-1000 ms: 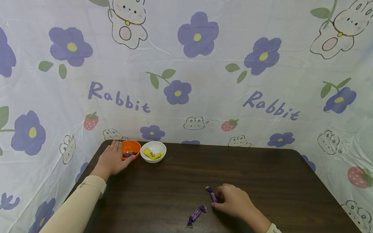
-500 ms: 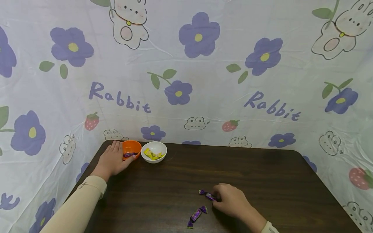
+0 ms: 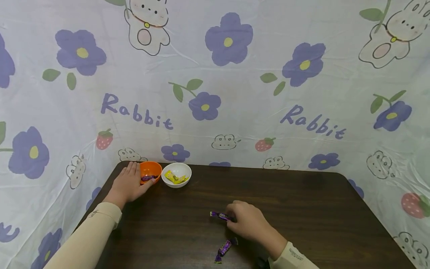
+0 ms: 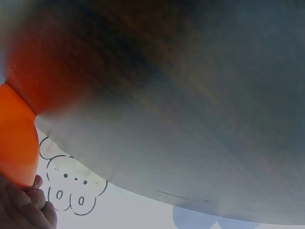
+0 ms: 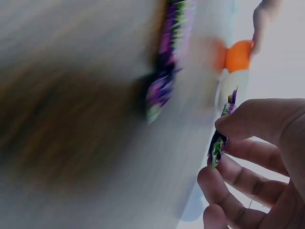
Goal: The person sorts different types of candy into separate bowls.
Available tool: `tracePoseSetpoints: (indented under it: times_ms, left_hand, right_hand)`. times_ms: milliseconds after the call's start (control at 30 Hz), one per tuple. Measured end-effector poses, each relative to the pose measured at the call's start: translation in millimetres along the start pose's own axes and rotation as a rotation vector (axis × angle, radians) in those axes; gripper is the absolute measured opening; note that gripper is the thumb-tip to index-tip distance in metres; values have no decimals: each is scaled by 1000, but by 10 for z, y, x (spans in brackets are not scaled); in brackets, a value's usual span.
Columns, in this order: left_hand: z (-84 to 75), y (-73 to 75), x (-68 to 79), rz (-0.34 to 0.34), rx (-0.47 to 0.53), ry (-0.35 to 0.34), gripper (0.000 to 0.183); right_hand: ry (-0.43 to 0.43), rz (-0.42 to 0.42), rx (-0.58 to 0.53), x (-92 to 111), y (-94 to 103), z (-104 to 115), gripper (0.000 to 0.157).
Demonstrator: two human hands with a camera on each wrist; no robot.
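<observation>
My right hand (image 3: pixel 248 220) pinches a purple twist-wrapped candy (image 3: pixel 219 215) between thumb and fingers, above the middle of the table. Its wrapper end (image 5: pixel 217 150) sticks out past the fingertips in the right wrist view. Another purple candy (image 3: pixel 226 249) lies on the table, nearer the front edge. At the far left corner, my left hand (image 3: pixel 125 186) rests against an orange bowl (image 3: pixel 149 168), fingers straight along its left side and thumb by its front. Purple candy (image 3: pixel 149 178) lies inside that bowl; the hand covers part of the rim.
A white bowl (image 3: pixel 176 184) with yellow-wrapped candies (image 3: pixel 173 177) stands right beside the orange one. The dark wooden table (image 3: pixel 302 201) ends at a patterned cloth (image 3: pixel 248 112) hanging behind it. A small dark object shows under the right cuff.
My right hand has moved left and away from me, carrying the pinched candy, which has turned to point left. The left hand, the bowls and the other candy on the table stay put.
</observation>
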State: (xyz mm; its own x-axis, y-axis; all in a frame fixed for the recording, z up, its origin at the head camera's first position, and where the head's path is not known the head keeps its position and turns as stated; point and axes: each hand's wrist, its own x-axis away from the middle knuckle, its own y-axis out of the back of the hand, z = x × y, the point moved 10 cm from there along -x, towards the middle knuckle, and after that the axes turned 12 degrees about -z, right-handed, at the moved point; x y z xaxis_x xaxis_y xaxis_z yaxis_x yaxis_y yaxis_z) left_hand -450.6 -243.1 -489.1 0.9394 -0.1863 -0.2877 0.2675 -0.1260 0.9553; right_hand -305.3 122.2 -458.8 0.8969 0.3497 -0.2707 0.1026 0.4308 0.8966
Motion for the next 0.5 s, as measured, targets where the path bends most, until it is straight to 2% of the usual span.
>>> tracePoseSetpoints:
  times_ms: [267,500]
  left_hand:
    - [-16,-33,-2,8,13,-3,107]
    - [-2,15,8,-5,13,-11,104]
  right_hand:
    - [67,-2,-54,-221,-60,259,14]
    - [90,-25,-74,-444,-81,455,11]
